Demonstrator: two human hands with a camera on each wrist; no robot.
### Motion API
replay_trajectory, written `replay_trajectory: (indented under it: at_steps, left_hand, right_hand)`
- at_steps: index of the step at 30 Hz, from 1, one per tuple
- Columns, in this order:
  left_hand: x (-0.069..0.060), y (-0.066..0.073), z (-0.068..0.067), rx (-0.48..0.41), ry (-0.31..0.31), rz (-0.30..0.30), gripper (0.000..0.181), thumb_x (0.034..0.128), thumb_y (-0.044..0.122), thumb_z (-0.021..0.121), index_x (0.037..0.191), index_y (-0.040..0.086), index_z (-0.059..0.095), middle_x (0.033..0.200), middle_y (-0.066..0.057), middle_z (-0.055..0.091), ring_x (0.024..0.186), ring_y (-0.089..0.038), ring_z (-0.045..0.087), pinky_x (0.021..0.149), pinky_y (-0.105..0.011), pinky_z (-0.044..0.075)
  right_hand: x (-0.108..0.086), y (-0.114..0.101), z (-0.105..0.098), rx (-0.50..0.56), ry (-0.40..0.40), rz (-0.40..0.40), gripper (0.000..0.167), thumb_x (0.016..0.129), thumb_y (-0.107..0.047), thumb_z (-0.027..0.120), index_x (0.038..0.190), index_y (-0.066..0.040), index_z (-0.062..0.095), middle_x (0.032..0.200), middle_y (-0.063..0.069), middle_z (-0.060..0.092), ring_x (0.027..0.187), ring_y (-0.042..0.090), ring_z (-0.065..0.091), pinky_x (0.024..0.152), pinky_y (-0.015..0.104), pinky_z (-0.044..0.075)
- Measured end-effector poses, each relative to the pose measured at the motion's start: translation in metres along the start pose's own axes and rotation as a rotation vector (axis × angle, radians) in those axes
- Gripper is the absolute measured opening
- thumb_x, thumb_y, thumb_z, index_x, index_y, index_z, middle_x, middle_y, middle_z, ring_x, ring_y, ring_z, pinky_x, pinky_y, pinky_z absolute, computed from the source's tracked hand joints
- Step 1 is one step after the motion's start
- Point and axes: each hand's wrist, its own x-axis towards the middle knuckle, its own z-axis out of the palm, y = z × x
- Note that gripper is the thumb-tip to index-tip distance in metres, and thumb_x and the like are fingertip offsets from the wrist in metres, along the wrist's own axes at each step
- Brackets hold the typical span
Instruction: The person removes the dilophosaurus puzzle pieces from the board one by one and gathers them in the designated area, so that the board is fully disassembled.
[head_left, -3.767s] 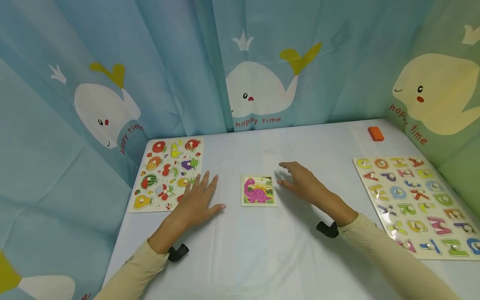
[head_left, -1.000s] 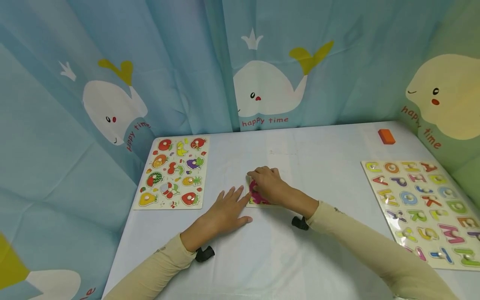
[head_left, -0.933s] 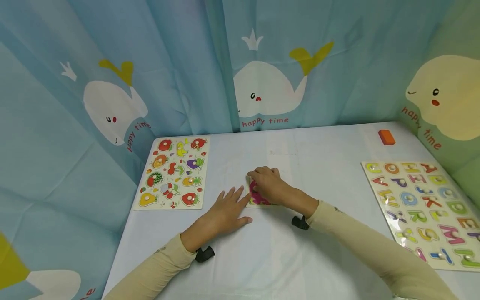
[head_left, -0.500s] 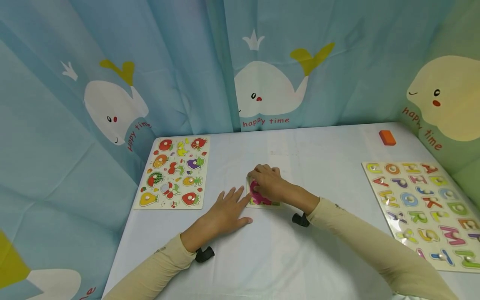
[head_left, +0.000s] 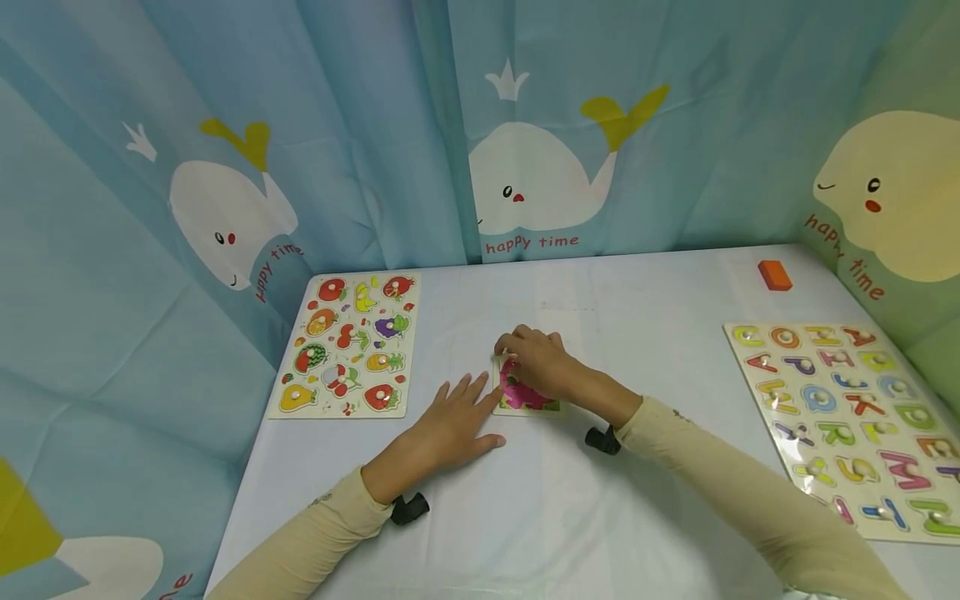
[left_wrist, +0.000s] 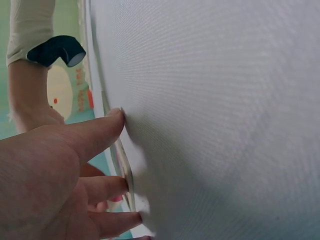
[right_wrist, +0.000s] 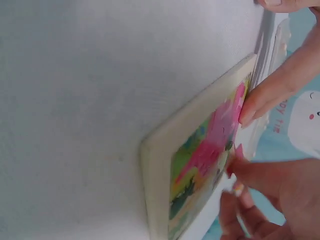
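Note:
A small square dinosaur jigsaw puzzle (head_left: 528, 398) lies in a pale frame at the table's middle, its upper part covered by my right hand (head_left: 538, 360). In the right wrist view, the thumb and fingers of that right hand (right_wrist: 285, 192) pinch a small pink puzzle piece (right_wrist: 238, 151), tilted up from the board; most of it is hidden by the fingers. My left hand (head_left: 452, 425) lies with fingers spread on the table. One finger of that hand touches the puzzle's left edge, seen beside the frame in the right wrist view.
A fruit peg board (head_left: 348, 350) lies at the back left. At the right is an alphabet peg board (head_left: 840, 425), with an orange block (head_left: 775, 275) behind it. A whale-print curtain (head_left: 390, 167) stands along the table's back and sides.
Both hands have come in to the puzzle from either side. Over the last half second the right hand has risen slightly, uncovering more of the pink dinosaur; the left hand stays still.

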Motion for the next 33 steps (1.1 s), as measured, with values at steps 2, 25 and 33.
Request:
replay_trajectory:
  at_steps: [2, 25, 33]
  left_hand:
    - [0.000, 0.000, 0.001, -0.003, 0.002, 0.000, 0.076, 0.1039, 0.052, 0.062, 0.165, 0.014, 0.039, 0.173, -0.016, 0.028, 0.159, -0.041, 0.027, 0.125, -0.064, 0.027]
    - [0.001, -0.002, 0.002, -0.022, -0.013, -0.012, 0.079, 0.1037, 0.054, 0.061, 0.167, 0.016, 0.034, 0.175, -0.015, 0.024, 0.161, -0.040, 0.022, 0.127, -0.063, 0.023]
    - [0.000, -0.002, 0.002, -0.066, -0.021, -0.015, 0.079, 0.1031, 0.051, 0.064, 0.167, 0.016, 0.034, 0.175, -0.015, 0.022, 0.162, -0.039, 0.020, 0.125, -0.064, 0.027]
  right_hand:
    - [0.000, 0.002, -0.002, 0.071, 0.012, -0.047, 0.028, 0.097, -0.005, 0.076, 0.124, -0.008, 0.067, 0.113, 0.010, 0.066, 0.107, 0.029, 0.066, 0.091, 0.046, 0.051]
    - [-0.046, 0.119, -0.092, 0.241, -0.008, 0.204, 0.014, 0.102, 0.002, 0.064, 0.112, 0.002, 0.073, 0.104, 0.016, 0.072, 0.097, 0.030, 0.065, 0.077, 0.030, 0.055]
    - [-0.048, 0.137, -0.083, 0.211, -0.027, 0.292, 0.015, 0.103, -0.003, 0.064, 0.115, 0.001, 0.072, 0.102, 0.015, 0.067, 0.097, 0.030, 0.056, 0.080, 0.036, 0.049]
